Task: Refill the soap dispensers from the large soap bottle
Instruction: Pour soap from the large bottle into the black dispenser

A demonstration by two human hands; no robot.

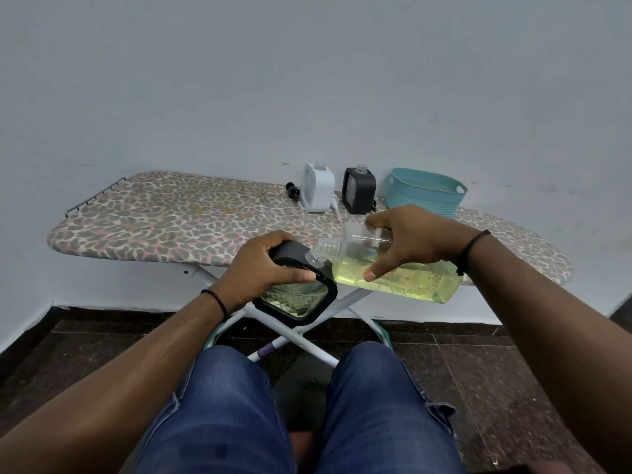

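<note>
I see yellow-green soap in the clear bottle (393, 268), a black dispenser (297, 295), a white one (317, 192), a teal basket (425, 191), and a leopard-print ironing board (178, 224).

Two dispensers (318, 192) (359, 195) stand at frame centre on the ironing board (164, 220); the basket (425, 191) sits to their right.

Left hand (260, 268) fingers curled gripping; right hand (410, 241) fingers clasped, arms outstretched

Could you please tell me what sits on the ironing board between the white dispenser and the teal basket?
In the head view, a black square soap dispenser stands between the white square dispenser and the teal woven plastic basket.
</note>
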